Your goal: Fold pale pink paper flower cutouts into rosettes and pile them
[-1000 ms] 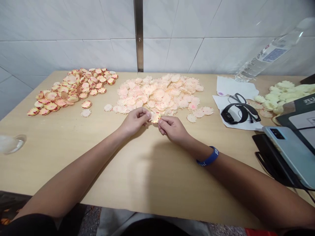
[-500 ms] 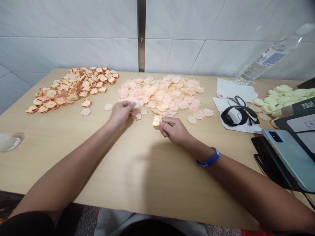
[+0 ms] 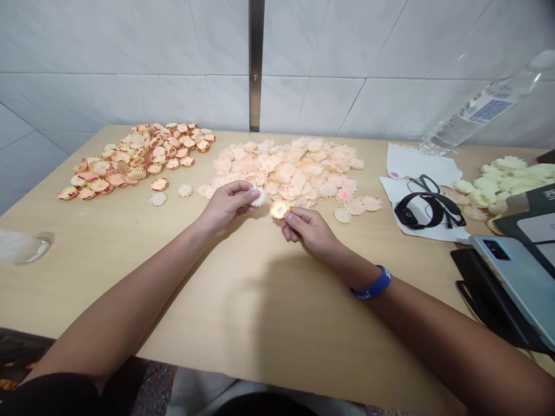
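Between the thumb and fingers of my left hand [image 3: 229, 203] is a pale scalloped disc [image 3: 259, 197], flower-shaped with a notched rim. A yellowish flower-shaped disc [image 3: 279, 209] with a pink centre is pinched in my right hand [image 3: 309, 229]. The two discs are close together but apart, just in front of a wide pile of pale pink flower-shaped discs [image 3: 286, 167]. To the left lies a heap of yellow discs with red edges [image 3: 139, 156]. A few loose pale discs [image 3: 158, 199] lie between the two piles.
On the right, a black wristband [image 3: 418, 211] and glasses lie on white paper [image 3: 399, 159]. A water bottle [image 3: 485, 110] leans against the tiled wall. Pale green discs [image 3: 509, 176], a dark box [image 3: 531, 208] and a phone [image 3: 515, 283] are farther right. A clear cup [image 3: 26, 247] is at far left.
My left hand has moved right with its pale disc, closer to the right hand. The disc in my right hand has turned to show its face more. The view has shifted slightly.
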### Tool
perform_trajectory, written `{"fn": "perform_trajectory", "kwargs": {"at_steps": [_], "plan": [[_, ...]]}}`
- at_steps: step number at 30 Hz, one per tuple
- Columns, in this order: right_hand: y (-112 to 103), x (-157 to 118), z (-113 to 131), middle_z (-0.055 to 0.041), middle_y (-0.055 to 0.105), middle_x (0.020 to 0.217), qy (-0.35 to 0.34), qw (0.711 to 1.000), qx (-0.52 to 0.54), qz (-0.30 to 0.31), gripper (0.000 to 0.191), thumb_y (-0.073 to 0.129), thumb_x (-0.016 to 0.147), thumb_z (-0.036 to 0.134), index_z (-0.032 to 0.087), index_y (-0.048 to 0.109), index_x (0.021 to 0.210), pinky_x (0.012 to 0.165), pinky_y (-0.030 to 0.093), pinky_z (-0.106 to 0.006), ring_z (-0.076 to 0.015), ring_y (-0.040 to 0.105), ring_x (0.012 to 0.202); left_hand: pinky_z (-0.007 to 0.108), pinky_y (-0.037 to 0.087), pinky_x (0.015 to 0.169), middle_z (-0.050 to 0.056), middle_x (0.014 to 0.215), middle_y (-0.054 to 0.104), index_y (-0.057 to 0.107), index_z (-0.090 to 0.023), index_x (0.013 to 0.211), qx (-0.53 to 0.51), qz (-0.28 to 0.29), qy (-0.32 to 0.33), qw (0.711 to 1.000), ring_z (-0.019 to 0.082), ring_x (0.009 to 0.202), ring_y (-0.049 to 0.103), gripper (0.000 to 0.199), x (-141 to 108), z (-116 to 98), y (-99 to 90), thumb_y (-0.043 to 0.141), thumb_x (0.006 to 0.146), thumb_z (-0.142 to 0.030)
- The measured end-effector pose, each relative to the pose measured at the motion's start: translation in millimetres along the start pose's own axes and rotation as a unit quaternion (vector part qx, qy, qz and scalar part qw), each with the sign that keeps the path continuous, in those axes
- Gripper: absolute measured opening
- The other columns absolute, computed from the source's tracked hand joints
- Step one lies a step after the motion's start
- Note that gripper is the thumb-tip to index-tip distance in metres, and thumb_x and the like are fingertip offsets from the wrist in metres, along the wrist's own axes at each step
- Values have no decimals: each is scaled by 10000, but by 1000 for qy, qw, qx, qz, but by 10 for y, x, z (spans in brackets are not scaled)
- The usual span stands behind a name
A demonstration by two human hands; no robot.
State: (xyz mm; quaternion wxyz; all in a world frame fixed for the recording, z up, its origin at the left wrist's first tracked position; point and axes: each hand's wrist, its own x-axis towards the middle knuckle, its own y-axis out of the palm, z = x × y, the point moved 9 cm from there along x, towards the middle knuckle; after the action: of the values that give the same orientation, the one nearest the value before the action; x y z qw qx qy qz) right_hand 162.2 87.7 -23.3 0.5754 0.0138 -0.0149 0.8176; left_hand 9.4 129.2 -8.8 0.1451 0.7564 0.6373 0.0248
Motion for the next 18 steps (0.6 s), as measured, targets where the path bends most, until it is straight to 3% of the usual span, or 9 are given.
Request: {"fn": "perform_trajectory", "kwargs": {"at_steps": [6, 18], "plan": [[0, -5, -6, 4, 548, 559, -9, 1000, -1, 2, 418, 607, 858, 566, 169, 586, 728, 495, 358, -246, -99, 440, 503, 230, 525, 633, -32, 641, 621, 634, -155, 739, 67, -6, 37, 997, 81, 602, 582, 438, -15, -43, 7, 913, 516, -408], [-4, 6, -35, 2, 564, 578, -5, 1000, 19, 1, 478, 622, 825, 636, 165, 598, 752, 484, 354, -250, -96, 442, 491, 177, 427, 547, -44, 682, 618, 611, -169, 818, 4, 39, 33, 999, 53, 574, 526, 389, -18, -24, 93, 881, 573, -306]]}}
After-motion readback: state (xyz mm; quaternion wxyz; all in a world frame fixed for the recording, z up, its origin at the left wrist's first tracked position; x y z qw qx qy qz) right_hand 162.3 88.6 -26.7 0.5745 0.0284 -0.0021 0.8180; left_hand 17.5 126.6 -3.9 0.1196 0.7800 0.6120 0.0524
